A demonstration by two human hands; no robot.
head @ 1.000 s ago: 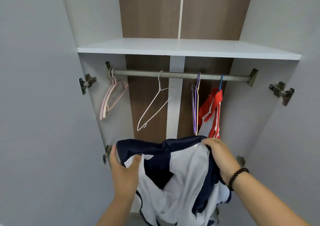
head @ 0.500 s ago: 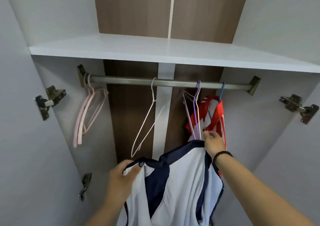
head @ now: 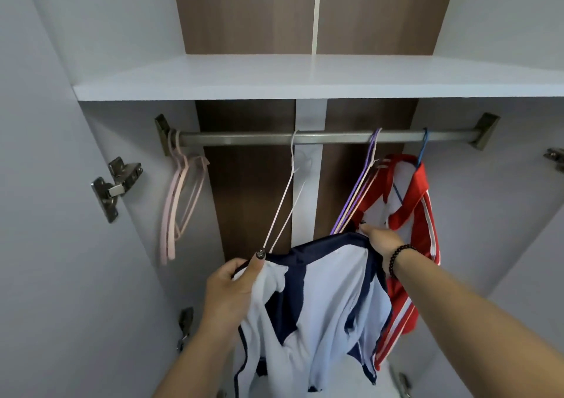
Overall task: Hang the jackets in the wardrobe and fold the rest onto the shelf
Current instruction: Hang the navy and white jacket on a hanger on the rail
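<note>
Just below the rail (head: 305,137), the navy-and-white jacket (head: 323,300) hangs stretched between both hands: left hand (head: 232,294) grips one shoulder beneath the white wire hanger (head: 287,196), right hand (head: 383,242) pinches the other, nearer the purple hangers (head: 358,190).

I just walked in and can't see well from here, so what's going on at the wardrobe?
A person is holding up a navy and white jacket in front of the open wardrobe, the left hand gripping one side of its top edge and the right hand the other. It is not on a hanger yet. On the rail hang pink hangers, a white hanger, purple hangers and a red and white jacket. The shelf is above the rail.
</note>
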